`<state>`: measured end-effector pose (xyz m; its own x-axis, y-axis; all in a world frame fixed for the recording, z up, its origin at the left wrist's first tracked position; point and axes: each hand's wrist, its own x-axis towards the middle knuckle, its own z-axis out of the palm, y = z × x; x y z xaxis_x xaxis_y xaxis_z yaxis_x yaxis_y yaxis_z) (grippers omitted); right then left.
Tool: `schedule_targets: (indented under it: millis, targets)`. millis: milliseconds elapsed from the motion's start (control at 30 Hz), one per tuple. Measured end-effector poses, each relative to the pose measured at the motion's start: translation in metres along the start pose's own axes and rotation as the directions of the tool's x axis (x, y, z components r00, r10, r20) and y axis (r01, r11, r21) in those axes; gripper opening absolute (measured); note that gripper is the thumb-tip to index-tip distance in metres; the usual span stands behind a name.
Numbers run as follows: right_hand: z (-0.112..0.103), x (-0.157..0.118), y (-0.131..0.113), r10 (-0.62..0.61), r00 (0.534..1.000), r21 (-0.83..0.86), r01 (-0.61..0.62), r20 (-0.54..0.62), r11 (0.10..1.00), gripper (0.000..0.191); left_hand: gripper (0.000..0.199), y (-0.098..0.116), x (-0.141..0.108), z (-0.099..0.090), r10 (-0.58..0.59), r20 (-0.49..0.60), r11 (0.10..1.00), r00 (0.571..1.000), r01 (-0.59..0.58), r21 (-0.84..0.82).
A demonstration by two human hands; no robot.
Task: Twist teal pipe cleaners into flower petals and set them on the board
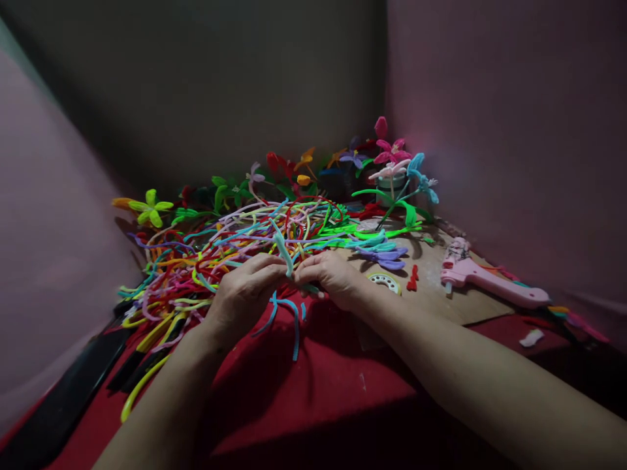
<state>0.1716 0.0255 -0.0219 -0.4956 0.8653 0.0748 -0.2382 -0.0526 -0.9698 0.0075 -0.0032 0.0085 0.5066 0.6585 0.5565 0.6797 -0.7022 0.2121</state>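
Both hands meet over the front of the red cloth, at the middle of the head view. A pale blue-green fuzzy stem stands up between their fingertips. My left hand pinches its lower part. From the other side, my right hand closes its fingers on the same piece, whose lower end is partly hidden. Just below the hands, blue fuzzy stem pieces lie on the red cloth. Behind them spreads a large heap of coloured fuzzy stems.
A pink glue gun rests on a brown board at right, near a white-and-yellow ring and a small red piece. Finished fuzzy flowers line the back. A long black object lies at left.
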Motion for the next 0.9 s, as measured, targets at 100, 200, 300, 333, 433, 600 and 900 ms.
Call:
schedule_targets:
  millis: [100,200,300,333,433,600,900]
  targets:
    - [0.002,-0.002,-0.001,-0.061,0.998,-0.149,0.058,-0.014,0.987,0.007,0.010,0.002,0.001,-0.003,-0.074,0.057,0.996,0.996,0.076,-0.038]
    - [0.006,-0.005,0.000,-0.174,0.984,-0.433,0.137,-0.046,0.891,0.012,0.010,0.004,0.002,-0.007,-0.242,0.129,0.963,0.962,0.254,-0.092]
    - [0.011,-0.010,0.004,-0.410,0.912,-0.710,0.285,-0.005,0.644,0.016,0.014,0.004,0.002,-0.008,-0.488,0.285,0.766,0.825,0.562,-0.312]
    - [0.012,-0.012,0.005,-0.492,0.870,-0.768,0.340,0.037,0.543,0.017,0.014,0.003,0.002,-0.008,-0.550,0.350,0.642,0.758,0.652,-0.403]
    - [0.013,-0.015,0.008,-0.671,0.722,-0.833,0.469,0.169,0.294,0.019,0.020,-0.001,0.003,-0.003,-0.560,0.546,0.227,0.623,0.750,-0.621]
    - [0.015,-0.017,0.005,-0.750,0.654,-0.773,0.524,0.096,0.358,0.018,0.020,0.000,0.004,-0.003,-0.511,0.530,0.129,0.677,0.670,-0.731]
    - [0.015,-0.017,-0.012,-0.248,0.968,-0.080,0.245,-0.027,0.966,0.011,0.010,0.009,0.001,-0.018,-0.180,-0.106,0.904,0.978,0.122,-0.410]
